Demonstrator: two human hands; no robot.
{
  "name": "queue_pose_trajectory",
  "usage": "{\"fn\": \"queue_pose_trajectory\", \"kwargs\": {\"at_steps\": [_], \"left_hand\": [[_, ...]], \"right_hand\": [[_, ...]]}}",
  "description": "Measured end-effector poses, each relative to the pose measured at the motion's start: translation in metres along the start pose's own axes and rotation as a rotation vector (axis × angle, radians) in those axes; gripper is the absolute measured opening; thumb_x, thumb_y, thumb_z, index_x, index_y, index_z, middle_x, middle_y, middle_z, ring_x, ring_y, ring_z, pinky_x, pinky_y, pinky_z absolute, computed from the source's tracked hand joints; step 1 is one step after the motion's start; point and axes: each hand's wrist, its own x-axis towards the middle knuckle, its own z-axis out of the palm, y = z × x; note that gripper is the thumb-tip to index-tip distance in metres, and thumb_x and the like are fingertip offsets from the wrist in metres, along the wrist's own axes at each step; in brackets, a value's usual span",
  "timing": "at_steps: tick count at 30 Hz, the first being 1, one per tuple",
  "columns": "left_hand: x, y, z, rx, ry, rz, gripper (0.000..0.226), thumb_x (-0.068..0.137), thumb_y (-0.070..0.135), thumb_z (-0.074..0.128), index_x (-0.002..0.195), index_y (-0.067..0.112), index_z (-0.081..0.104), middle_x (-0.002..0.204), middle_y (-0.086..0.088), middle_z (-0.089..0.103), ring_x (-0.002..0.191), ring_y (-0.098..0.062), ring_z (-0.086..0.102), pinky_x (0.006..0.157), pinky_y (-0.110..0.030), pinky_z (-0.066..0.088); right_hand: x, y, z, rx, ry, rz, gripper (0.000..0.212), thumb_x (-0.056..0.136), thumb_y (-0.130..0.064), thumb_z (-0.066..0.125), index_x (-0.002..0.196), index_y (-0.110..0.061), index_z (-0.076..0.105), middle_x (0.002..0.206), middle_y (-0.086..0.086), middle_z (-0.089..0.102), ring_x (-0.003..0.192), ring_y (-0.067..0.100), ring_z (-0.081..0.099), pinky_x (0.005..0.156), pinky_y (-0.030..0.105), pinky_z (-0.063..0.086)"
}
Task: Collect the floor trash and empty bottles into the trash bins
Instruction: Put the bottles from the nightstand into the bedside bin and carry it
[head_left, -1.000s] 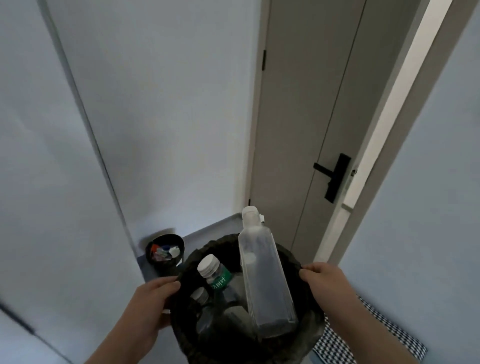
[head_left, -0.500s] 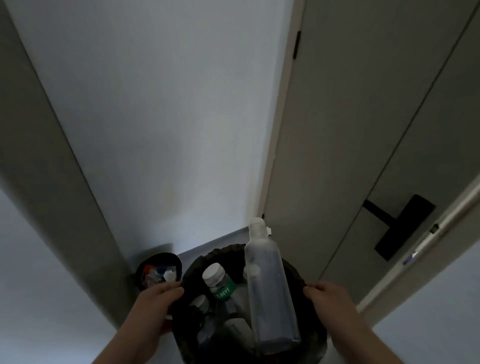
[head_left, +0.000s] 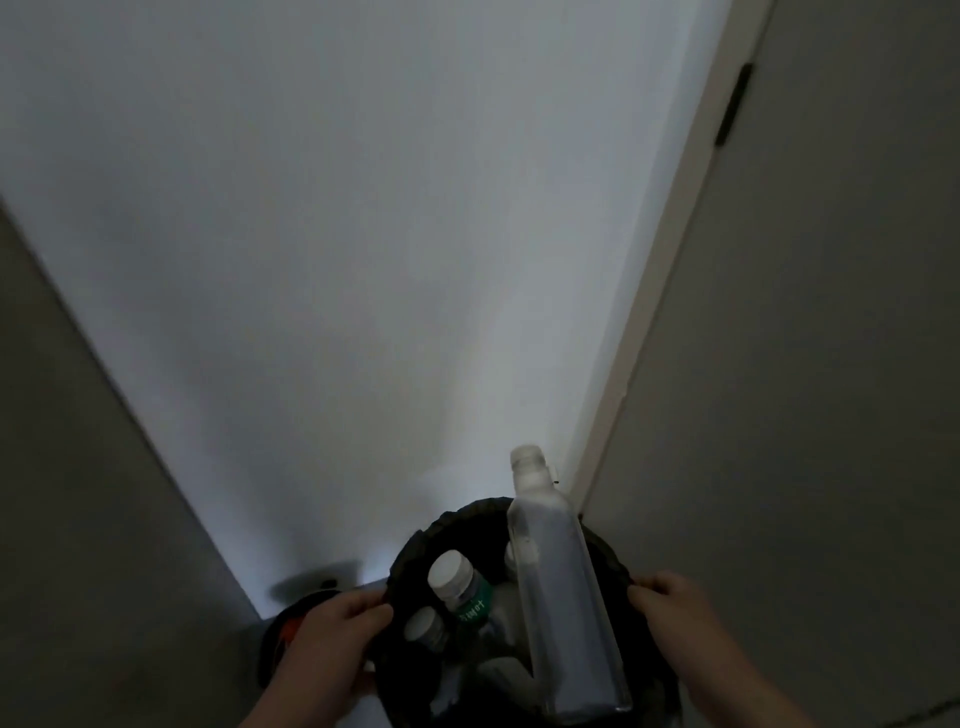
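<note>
Both hands hold the round black trash bin (head_left: 447, 519) by its rim: the fingers of the left hand (head_left: 322, 649) and the right hand (head_left: 675, 613) are clamped on the edge. A tall clear plastic bottle (head_left: 561, 597) leans inside, its neck above the rim. It seems to be the carrying step; next, the bin must go down level, or this bottle may tip out.

The view was dim and underexposed. The wall (head_left: 363, 249) was brightest low down, fading to grey upward. Straight edges splayed with wide-angle distortion; the bin (head_left: 415, 540) lay in murky shadow.
</note>
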Motion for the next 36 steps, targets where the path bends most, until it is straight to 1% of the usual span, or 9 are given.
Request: {"fn": "queue_pose_trajectory", "kwargs": {"at_steps": [2,6,10,14,19,22,24,32,36], "left_hand": [[0.033,0.003,0.010,0.006,0.042,-0.002,0.030,0.088,-0.008,0.052,0.072,0.013,0.067,0.049,0.004,0.067,0.065,-0.016,0.061,0.039,-0.018,0.045],[0.100,-0.001,0.027,0.071,0.141,-0.008,0.031,0.078,-0.004,0.066,0.061,0.020,0.078,0.068,0.005,0.074,0.090,-0.025,0.066,0.073,-0.028,0.050],[0.161,-0.016,0.044,0.019,0.270,-0.136,0.023,0.079,-0.004,0.065,0.074,0.014,0.079,0.098,-0.014,0.073,0.087,-0.022,0.064,0.072,-0.022,0.053],[0.224,-0.044,0.053,-0.034,0.273,-0.268,0.024,0.085,-0.007,0.057,0.082,0.008,0.074,0.067,-0.004,0.073,0.070,-0.020,0.062,0.061,-0.027,0.052],[0.325,-0.120,0.041,0.079,0.293,-0.329,0.027,0.062,0.027,0.066,0.085,0.020,0.077,0.078,-0.008,0.075,0.083,-0.021,0.069,0.081,-0.030,0.051],[0.386,-0.173,0.034,0.054,0.309,-0.404,0.023,0.077,0.009,0.061,0.075,0.026,0.077,0.074,-0.006,0.074,0.084,-0.028,0.069,0.086,-0.047,0.055],[0.421,-0.207,0.032,0.060,0.338,-0.413,0.035,0.085,-0.001,0.052,0.072,0.022,0.075,0.063,-0.003,0.071,0.073,-0.026,0.065,0.077,-0.045,0.055],[0.532,-0.328,0.014,0.127,0.374,-0.417,0.029,0.087,-0.002,0.047,0.093,0.012,0.072,0.083,-0.018,0.071,0.079,-0.031,0.069,0.072,-0.051,0.059],[0.574,-0.378,0.005,0.212,0.362,-0.412,0.027,0.086,-0.003,0.045,0.086,0.009,0.069,0.082,-0.019,0.068,0.075,-0.031,0.065,0.070,-0.050,0.058]], "right_hand": [[0.050,-0.009,0.006,-0.056,-0.035,-0.014,0.020,0.082,-0.009,0.059,0.067,-0.010,0.073,0.067,0.007,0.072,0.067,0.019,0.065,0.060,0.027,0.045],[0.149,-0.023,0.022,-0.168,-0.186,-0.048,0.018,0.083,-0.011,0.057,0.077,-0.008,0.074,0.078,0.010,0.073,0.073,0.016,0.065,0.059,0.022,0.042],[0.233,-0.023,0.049,-0.221,-0.314,-0.032,0.019,0.085,-0.013,0.053,0.080,-0.015,0.072,0.084,0.006,0.070,0.081,0.015,0.063,0.064,0.022,0.042],[0.308,-0.006,0.091,-0.272,-0.368,-0.028,0.020,0.088,-0.010,0.052,0.087,-0.012,0.072,0.088,0.008,0.068,0.081,0.017,0.060,0.062,0.022,0.040],[0.392,0.043,0.164,-0.330,-0.397,0.018,0.019,0.089,-0.010,0.052,0.085,-0.011,0.070,0.089,0.010,0.067,0.083,0.021,0.060,0.062,0.025,0.039],[0.436,0.085,0.213,-0.351,-0.408,0.020,0.026,0.089,-0.012,0.052,0.065,-0.013,0.061,0.069,0.005,0.063,0.064,0.013,0.056,0.054,0.024,0.035],[0.462,0.114,0.246,-0.361,-0.411,0.052,0.031,0.088,-0.010,0.052,0.058,-0.011,0.050,0.057,0.005,0.054,0.053,0.014,0.048,0.051,0.027,0.029],[0.544,0.207,0.347,-0.422,-0.409,0.096,0.041,0.090,-0.009,0.048,0.052,-0.017,0.034,0.052,0.002,0.044,0.050,0.014,0.041,0.048,0.026,0.026],[0.578,0.245,0.385,-0.463,-0.415,0.091,0.039,0.085,-0.008,0.050,0.049,-0.015,0.036,0.051,0.003,0.045,0.051,0.017,0.045,0.052,0.028,0.029]]}}
